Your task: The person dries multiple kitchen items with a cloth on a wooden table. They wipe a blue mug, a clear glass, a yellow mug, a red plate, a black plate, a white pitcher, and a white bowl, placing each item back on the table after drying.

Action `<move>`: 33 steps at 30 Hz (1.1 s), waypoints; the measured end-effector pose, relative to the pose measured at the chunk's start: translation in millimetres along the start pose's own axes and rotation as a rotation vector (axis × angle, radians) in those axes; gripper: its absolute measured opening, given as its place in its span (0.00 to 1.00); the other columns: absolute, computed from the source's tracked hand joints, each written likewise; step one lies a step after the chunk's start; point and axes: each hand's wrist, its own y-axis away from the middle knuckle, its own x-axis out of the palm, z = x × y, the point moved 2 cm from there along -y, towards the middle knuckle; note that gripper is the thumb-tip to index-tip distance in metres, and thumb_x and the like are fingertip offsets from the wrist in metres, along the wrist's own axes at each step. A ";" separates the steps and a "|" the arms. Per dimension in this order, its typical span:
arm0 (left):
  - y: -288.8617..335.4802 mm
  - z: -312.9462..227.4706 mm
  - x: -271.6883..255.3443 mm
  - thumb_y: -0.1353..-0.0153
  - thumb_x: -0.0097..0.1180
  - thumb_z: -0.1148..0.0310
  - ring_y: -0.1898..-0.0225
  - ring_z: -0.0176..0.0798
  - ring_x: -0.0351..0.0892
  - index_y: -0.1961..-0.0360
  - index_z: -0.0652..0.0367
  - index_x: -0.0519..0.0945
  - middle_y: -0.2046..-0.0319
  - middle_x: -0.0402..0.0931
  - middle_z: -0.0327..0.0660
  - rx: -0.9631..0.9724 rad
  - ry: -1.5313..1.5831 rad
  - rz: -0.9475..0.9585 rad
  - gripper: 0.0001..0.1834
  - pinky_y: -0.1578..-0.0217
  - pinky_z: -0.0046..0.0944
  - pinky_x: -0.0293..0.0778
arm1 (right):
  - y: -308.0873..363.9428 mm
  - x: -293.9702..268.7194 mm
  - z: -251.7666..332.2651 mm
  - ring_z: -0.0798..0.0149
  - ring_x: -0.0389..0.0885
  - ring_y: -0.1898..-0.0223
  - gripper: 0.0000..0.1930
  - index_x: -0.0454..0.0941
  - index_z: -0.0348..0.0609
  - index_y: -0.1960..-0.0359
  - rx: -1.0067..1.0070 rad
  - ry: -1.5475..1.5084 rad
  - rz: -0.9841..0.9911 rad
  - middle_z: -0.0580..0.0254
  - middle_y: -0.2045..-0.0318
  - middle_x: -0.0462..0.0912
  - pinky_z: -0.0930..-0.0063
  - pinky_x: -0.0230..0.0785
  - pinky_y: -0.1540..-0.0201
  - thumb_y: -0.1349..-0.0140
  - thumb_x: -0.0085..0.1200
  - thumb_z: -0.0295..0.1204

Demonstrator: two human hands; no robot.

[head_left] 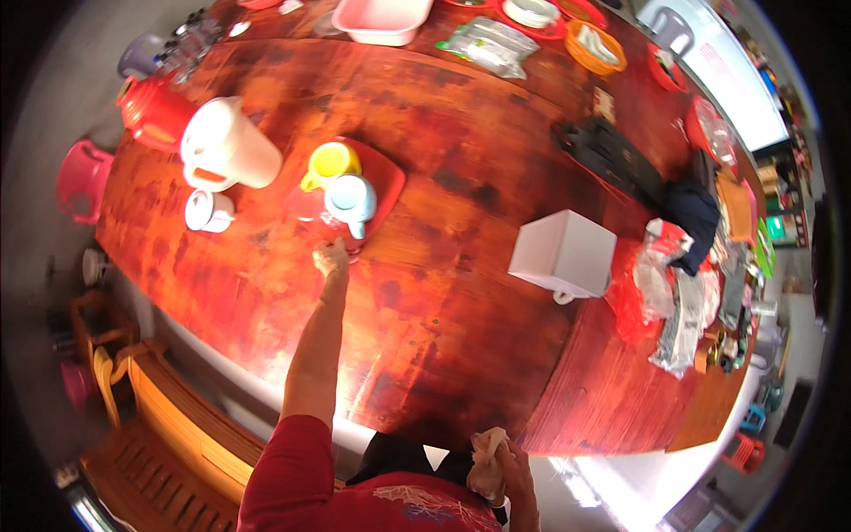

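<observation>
Head view: reaches over the dark red wooden bench [470, 346] with the left hand [331, 258], down to the near corner of a red tray [390, 177]. Has the fingers bunched there; cannot tell whether pinching the rim or only touching it. On the tray, left of the bench's middle, shows a yellow mug [335, 161] with a light blue mug [350, 199] close in front of it. Clutches a crumpled pale cloth [485, 465] in the right hand [518, 477], fingers wrapped around it, low at the bench's near edge. To the left of the tray, shows a white mug [207, 213], a cream pitcher [232, 146] and a red jug [158, 115], grouped near one another. To the right, well apart, shows a white box [565, 253] with a red plastic bag [628, 297] just beside it and a black bag [612, 158] farther back.
</observation>
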 end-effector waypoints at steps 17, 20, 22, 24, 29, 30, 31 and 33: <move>61.0 68.9 -32.6 0.47 0.55 0.72 0.81 0.43 0.81 0.70 0.71 0.70 0.80 0.76 0.49 0.080 -0.038 -0.102 0.11 0.84 0.40 0.80 | 5.0 33.0 20.6 0.67 0.79 0.63 0.16 0.74 0.38 0.51 -0.084 0.099 0.143 0.59 0.60 0.80 0.75 0.73 0.61 0.33 0.46 0.37; 83.8 79.7 -43.5 0.47 0.59 0.69 0.78 0.40 0.79 0.73 0.65 0.72 0.80 0.76 0.47 0.039 -0.104 -0.067 0.11 0.81 0.41 0.78 | 6.5 39.6 20.7 0.67 0.79 0.61 0.16 0.74 0.38 0.51 -0.087 0.098 0.160 0.59 0.59 0.80 0.75 0.72 0.59 0.33 0.46 0.37; 102.4 82.7 -55.3 0.47 0.59 0.69 0.78 0.40 0.79 0.72 0.65 0.72 0.80 0.76 0.47 0.177 -0.294 -0.093 0.11 0.81 0.40 0.76 | 10.7 44.9 23.3 0.68 0.78 0.61 0.17 0.75 0.38 0.51 -0.083 0.076 0.191 0.60 0.59 0.80 0.76 0.72 0.58 0.33 0.46 0.37; 121.5 83.4 -57.9 0.47 0.59 0.69 0.79 0.39 0.78 0.70 0.64 0.72 0.81 0.76 0.46 0.025 -0.068 -0.002 0.11 0.80 0.39 0.74 | 1.0 28.4 0.8 0.69 0.78 0.61 0.17 0.75 0.38 0.51 -0.061 0.115 0.144 0.61 0.60 0.80 0.77 0.71 0.59 0.33 0.46 0.37; 138.4 109.2 -81.5 0.46 0.59 0.69 0.81 0.34 0.74 0.68 0.63 0.71 0.81 0.74 0.44 0.065 -0.123 0.032 0.11 0.79 0.35 0.71 | 7.1 32.3 -1.6 0.70 0.77 0.61 0.16 0.76 0.38 0.52 -0.025 0.048 0.112 0.62 0.62 0.80 0.77 0.70 0.58 0.33 0.46 0.37; 140.6 112.2 -85.6 0.46 0.59 0.69 0.80 0.34 0.73 0.68 0.63 0.71 0.81 0.74 0.44 0.046 -0.063 0.040 0.11 0.79 0.35 0.71 | 9.5 35.0 -0.7 0.70 0.77 0.61 0.16 0.76 0.38 0.53 -0.037 0.034 0.119 0.62 0.62 0.80 0.77 0.70 0.58 0.33 0.46 0.37; 143.7 115.3 -89.4 0.46 0.60 0.68 0.80 0.34 0.73 0.69 0.63 0.71 0.81 0.73 0.43 0.026 -0.002 0.048 0.11 0.79 0.35 0.70 | 11.9 36.6 0.0 0.70 0.77 0.61 0.16 0.76 0.38 0.53 -0.050 0.022 0.127 0.62 0.62 0.80 0.76 0.70 0.58 0.33 0.45 0.36; 156.4 109.3 -97.1 0.47 0.61 0.67 0.78 0.35 0.71 0.67 0.63 0.70 0.78 0.71 0.44 0.039 0.028 -0.014 0.14 0.77 0.37 0.70 | 7.3 31.1 -5.0 0.69 0.79 0.63 0.15 0.75 0.39 0.51 -0.081 0.081 0.152 0.61 0.62 0.81 0.77 0.73 0.61 0.33 0.44 0.35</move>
